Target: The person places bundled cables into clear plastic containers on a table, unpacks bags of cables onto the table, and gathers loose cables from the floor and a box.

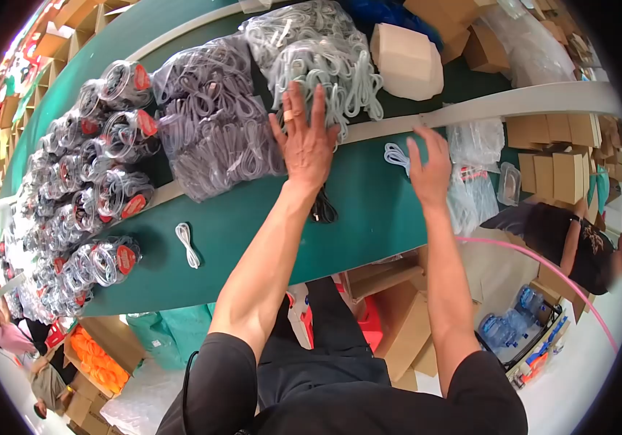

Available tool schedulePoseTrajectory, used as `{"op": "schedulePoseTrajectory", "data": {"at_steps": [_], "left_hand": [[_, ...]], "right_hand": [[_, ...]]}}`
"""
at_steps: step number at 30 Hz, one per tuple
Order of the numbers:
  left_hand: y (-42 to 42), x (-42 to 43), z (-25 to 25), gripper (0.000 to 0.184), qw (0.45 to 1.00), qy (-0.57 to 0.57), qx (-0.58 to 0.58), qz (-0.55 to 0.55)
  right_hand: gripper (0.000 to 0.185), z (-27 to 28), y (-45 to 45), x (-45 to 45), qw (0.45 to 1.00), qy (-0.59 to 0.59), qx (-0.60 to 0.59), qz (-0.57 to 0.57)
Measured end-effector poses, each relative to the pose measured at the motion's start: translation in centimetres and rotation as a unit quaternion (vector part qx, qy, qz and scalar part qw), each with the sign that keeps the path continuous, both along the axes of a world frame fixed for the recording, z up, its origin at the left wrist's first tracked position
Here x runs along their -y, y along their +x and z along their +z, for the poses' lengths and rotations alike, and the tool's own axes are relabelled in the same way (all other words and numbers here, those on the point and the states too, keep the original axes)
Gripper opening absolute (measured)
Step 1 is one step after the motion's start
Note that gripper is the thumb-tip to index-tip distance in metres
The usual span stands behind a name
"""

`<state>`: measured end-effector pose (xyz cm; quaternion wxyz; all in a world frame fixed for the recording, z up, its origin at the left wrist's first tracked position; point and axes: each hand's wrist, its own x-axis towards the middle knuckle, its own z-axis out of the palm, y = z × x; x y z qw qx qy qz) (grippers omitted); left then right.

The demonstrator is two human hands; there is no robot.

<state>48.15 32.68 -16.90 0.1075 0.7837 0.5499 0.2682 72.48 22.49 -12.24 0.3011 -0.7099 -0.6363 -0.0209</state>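
Observation:
My left hand (303,141) lies with fingers spread at the near edge of a heap of white cables (318,54), its fingertips touching them. Left of it, a clear bag of bundled grey cables (216,123) rests on the green table (253,250). A coiled black cable (323,209) is partly hidden beside my left wrist. My right hand (431,174) is over the table with thumb and fingers apart, holding nothing visible. Close to its thumb is a small coil of white cable (396,155). Another tied white cable (187,245) sits farther left.
Clear round tubs with red labels (118,188) crowd the table's left side. A pale rail (528,101) crosses the table. Plastic bags (474,188) and cardboard boxes (557,174) are at the right. Below right are a crate of bottles (517,326) and a pink hose (543,261). Other people stand nearby.

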Motion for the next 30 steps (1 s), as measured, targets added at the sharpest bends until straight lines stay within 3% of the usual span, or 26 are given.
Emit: {"op": "schedulePoseTrajectory", "data": {"at_steps": [3,5,8,11,12,14,17,18,20,21,23,25,27,29,30], "left_hand": [[-0.9,1.1,3.0,0.102,0.998,-0.001,0.055,-0.013],[-2.9,3.0,4.7,0.097,0.998,0.032,0.053,-0.026],[-8.8,8.2,7.1,0.075,0.989,0.020,0.083,-0.121],[-16.8,14.6,8.3,0.063,0.979,0.040,0.114,-0.165],[-19.9,16.9,8.5,0.063,0.982,0.038,0.108,-0.148],[-26.1,21.4,8.7,0.057,0.978,-0.032,0.122,-0.168],[-34.5,28.1,7.3,0.038,0.970,-0.140,0.095,-0.173],[-36.3,30.3,6.2,0.038,0.972,-0.140,0.102,-0.158],[-39.9,34.0,3.6,0.034,0.951,-0.254,0.077,-0.160],[-41.3,35.7,2.6,0.034,0.954,-0.249,0.084,-0.143],[-43.7,39.2,0.6,0.035,0.934,-0.346,-0.015,-0.089],[-46.7,44.0,-2.7,0.039,0.951,-0.305,-0.044,0.006],[-51.1,46.0,-3.8,0.042,0.852,-0.502,-0.142,0.033],[-57.5,47.4,-4.0,0.046,0.863,-0.498,-0.073,0.054],[-60.2,48.2,-4.8,0.046,0.841,-0.527,0.040,0.115]], "right_hand": [[0.035,0.0,-1.6,3.7,0.996,-0.082,0.029,0.021],[0.037,-3.7,0.3,5.1,0.996,-0.057,0.044,0.048],[0.036,-5.5,1.6,5.3,0.994,-0.082,0.066,-0.013],[0.042,-6.1,2.1,5.2,0.967,-0.142,0.189,-0.094],[0.042,-5.0,-0.3,5.3,0.969,-0.143,0.186,-0.076],[0.043,-0.2,-8.2,4.7,0.971,0.034,0.233,-0.037],[0.034,5.3,-24.8,6.3,0.990,0.025,-0.006,0.138],[0.032,5.5,-29.4,7.5,0.969,0.009,-0.037,0.245],[0.031,5.4,-39.8,10.8,0.905,-0.045,-0.106,0.409],[0.035,5.4,-45.2,12.3,0.862,-0.098,-0.136,0.477],[0.029,3.2,-53.3,15.8,0.767,-0.252,-0.136,0.574],[0.026,1.2,-59.5,18.9,0.717,-0.315,-0.071,0.617],[0.024,-0.4,-65.4,21.2,0.666,-0.360,0.003,0.653],[0.023,-1.7,-70.2,23.0,0.643,-0.437,0.068,0.626],[0.029,-2.3,-72.6,23.5,0.636,-0.425,0.101,0.636]]}}
